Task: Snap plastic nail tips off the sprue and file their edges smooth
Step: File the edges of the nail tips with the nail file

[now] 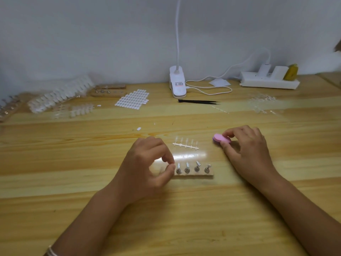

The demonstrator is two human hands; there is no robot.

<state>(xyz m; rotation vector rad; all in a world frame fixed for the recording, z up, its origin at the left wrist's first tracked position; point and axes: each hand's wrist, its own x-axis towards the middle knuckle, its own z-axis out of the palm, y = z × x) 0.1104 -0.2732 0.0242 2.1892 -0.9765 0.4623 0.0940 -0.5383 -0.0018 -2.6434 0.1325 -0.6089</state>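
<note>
While the pink file (222,139) is gripped by the right hand (245,148), the left hand (145,163) is pinched at the wooden block's (193,175) left end, contents unclear.

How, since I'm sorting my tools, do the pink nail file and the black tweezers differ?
The pink nail file is short and oval; the black tweezers are long, thin and pointed. The right hand pinches the file; the tweezers lie untouched farther back by the clip lamp. Both are on the table.
</note>
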